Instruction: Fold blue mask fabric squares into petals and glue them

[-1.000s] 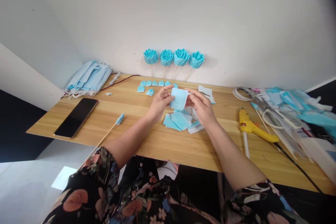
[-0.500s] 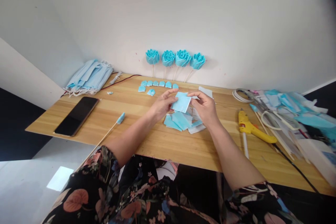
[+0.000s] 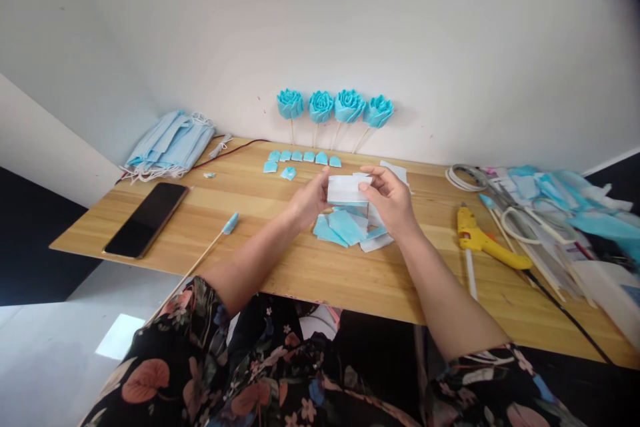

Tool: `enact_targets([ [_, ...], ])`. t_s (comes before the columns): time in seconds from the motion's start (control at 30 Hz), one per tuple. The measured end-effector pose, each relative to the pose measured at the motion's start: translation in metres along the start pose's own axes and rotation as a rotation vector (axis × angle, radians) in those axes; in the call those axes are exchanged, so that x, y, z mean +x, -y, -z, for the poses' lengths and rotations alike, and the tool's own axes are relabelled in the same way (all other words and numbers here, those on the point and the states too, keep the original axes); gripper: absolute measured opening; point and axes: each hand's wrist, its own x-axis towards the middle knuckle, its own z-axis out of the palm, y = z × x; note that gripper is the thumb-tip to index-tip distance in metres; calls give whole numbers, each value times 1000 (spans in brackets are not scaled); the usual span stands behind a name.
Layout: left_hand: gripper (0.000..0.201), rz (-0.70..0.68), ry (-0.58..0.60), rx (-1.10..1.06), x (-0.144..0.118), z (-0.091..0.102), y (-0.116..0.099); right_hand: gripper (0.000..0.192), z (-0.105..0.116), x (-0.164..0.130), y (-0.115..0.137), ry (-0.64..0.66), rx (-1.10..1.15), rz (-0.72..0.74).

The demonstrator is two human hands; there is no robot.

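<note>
My left hand (image 3: 307, 200) and my right hand (image 3: 391, 199) hold a small fabric piece (image 3: 346, 189) between their fingertips, just above the wooden table (image 3: 300, 267). The piece shows its white side and is folded over into a flat strip. Under my hands lies a loose pile of blue and white cut squares (image 3: 347, 227). A row of small folded blue petals (image 3: 303, 157) lies farther back. Several finished blue fabric roses on sticks (image 3: 334, 107) lean against the wall.
A stack of blue face masks (image 3: 170, 143) sits at the back left, a black phone (image 3: 146, 219) near the left edge. A stick with a blue tip (image 3: 220, 235) lies left of my arm. A yellow glue gun (image 3: 483, 243) and a heap of scraps and scissors (image 3: 545, 220) fill the right.
The blue square held upright between my hands has been folded over, so its white side now faces me. Both hands stayed in about the same place.
</note>
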Motion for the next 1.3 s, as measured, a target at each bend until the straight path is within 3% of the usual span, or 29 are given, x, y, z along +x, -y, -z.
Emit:
enact_targets([
  [0.13,57,37,32,1,-2,-2,-3,40,-1,2,-2,-16,-20,-6],
  [0.33,27,61,-48,110,-4,0,4,37,-1,-1,0,-13,-59,-10],
  [0.47,19,63,-79,149,-2,2,7,35,0,-1,0,-35,-82,30],
  [0.6,20,70,-30,234,-4,1,7,39,0,0,-1,32,-59,26],
  [0.77,26,61,41,336,-10,-2,7,33,-3,-3,0,133,-185,68],
  [1.1,27,-31,104,596,-6,3,12,34,3,-2,3,-41,-144,103],
  [1.3,28,-41,265,556,-17,-6,-6,36,3,-2,6,25,-114,110],
])
